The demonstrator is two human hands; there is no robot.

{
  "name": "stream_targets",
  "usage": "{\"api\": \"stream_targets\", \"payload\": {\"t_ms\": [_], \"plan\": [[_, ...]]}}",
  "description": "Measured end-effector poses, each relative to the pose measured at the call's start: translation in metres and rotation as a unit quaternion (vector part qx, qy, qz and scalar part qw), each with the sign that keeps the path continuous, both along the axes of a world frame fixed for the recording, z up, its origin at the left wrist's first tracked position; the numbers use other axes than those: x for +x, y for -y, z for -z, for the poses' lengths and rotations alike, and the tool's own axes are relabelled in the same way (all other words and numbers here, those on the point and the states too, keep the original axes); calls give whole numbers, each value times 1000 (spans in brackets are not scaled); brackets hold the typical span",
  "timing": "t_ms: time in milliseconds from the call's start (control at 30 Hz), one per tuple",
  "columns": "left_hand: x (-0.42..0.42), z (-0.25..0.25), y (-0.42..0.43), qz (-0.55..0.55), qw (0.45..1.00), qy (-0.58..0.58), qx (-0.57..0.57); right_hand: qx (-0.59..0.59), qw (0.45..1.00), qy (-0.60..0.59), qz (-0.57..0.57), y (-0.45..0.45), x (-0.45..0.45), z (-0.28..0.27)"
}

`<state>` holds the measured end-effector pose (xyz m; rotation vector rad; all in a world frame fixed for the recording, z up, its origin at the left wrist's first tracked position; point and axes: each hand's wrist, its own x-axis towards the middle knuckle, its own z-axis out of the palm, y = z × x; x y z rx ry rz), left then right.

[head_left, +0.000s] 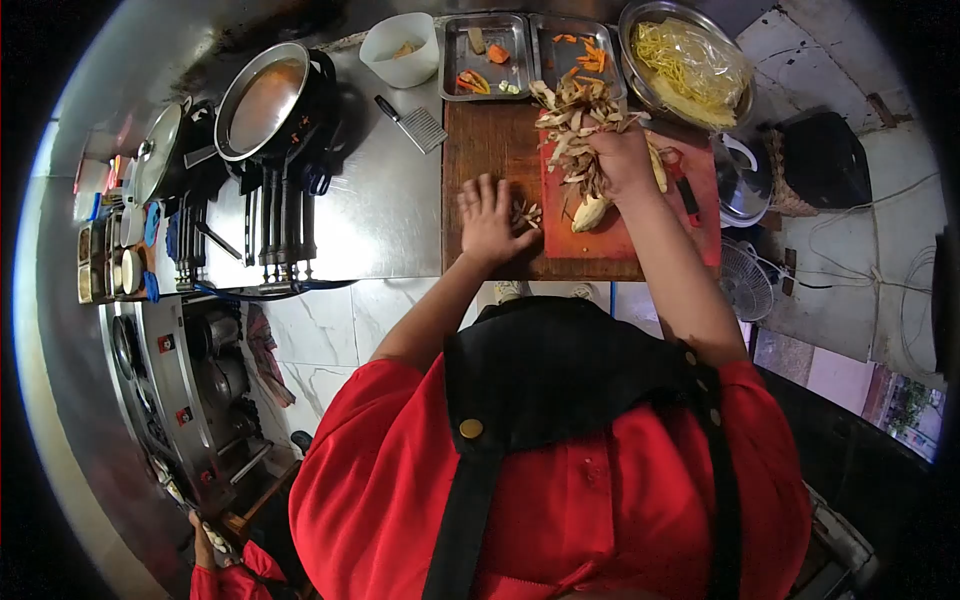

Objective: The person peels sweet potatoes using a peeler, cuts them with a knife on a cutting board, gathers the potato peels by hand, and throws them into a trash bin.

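My right hand (624,162) is closed around a big bunch of vegetable peelings (578,125), pale inside and brown outside, above the red cutting board (620,242). A peeled, pale yellow root vegetable (591,213) lies on that board just below the bunch. Flat on the wooden board (490,130), my left hand (487,222) has its fingers spread. Its thumb is beside a small heap of peelings (526,214); whether they touch I cannot tell. To the right of my right hand lies a red and black handled tool (686,190), partly hidden by my forearm.
Along the back stand two metal trays (470,97) of cut vegetables, a white tub (400,50) and a bowl of yellow noodles (690,70). A crinkle cutter (415,126) lies left of the boards. A pan (265,105) sits on the stove. Another person's arm (205,550) shows lower left.
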<state>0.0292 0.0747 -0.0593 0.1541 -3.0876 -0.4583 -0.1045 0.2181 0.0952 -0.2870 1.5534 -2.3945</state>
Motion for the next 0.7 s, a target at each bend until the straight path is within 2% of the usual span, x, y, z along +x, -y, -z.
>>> {"api": "stream_targets", "payload": {"t_ms": [67, 167, 200, 300, 333, 433, 467, 567, 633, 700], "plan": [[-9, 6, -11, 94, 994, -42, 37, 8, 1000, 1, -12, 0, 1, -2], [-11, 26, -19, 145, 987, -65, 15, 28, 999, -3, -29, 1, -1, 0], [-7, 23, -22, 145, 982, -108, 48, 19, 999, -2, -37, 1, 0, -3], [4, 33, -20, 172, 979, -101, 44, 21, 999, -17, -47, 1, 0, -6], [9, 32, -22, 164, 976, -135, 46, 36, 998, -29, -43, 0, -1, -7], [20, 42, -23, 142, 979, -128, 63, 54, 997, -49, -35, -8, 4, -13], [26, 42, -25, 131, 981, -129, 59, 12, 999, -25, -42, -12, 4, -7], [43, 57, -29, 103, 982, -140, 75, -6, 997, 28, -73, -33, 1, -8], [52, 69, -32, 93, 978, -166, 87, 36, 996, 62, -55, -46, 2, -12], [56, 74, -33, 96, 977, -188, 35, -36, 985, 15, -171, -57, -1, -26]]}}
